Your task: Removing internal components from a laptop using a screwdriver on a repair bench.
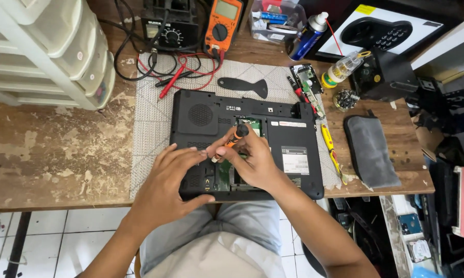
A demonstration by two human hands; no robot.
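Observation:
A black laptop (pixel 288 144) lies upside down on a grey work mat (pixel 149 128), its bottom panel opened over a green circuit board. My right hand (pixel 252 162) holds a small orange and black screwdriver (pixel 234 136), tip pointing down into the open compartment. My left hand (pixel 165 180) rests flat on the laptop's near left corner, fingers spread and fingertips close to the screwdriver tip.
An orange multimeter (pixel 221 23) with red and black leads, a soldering station (pixel 169 25), a black plastic pry tool (pixel 242 86), a spray can (pixel 306 36), a small bottle (pixel 342 67), a grey pouch (pixel 371 152), yellow-handled tool (pixel 332 152) and white drawers (pixel 52 46) surround the mat.

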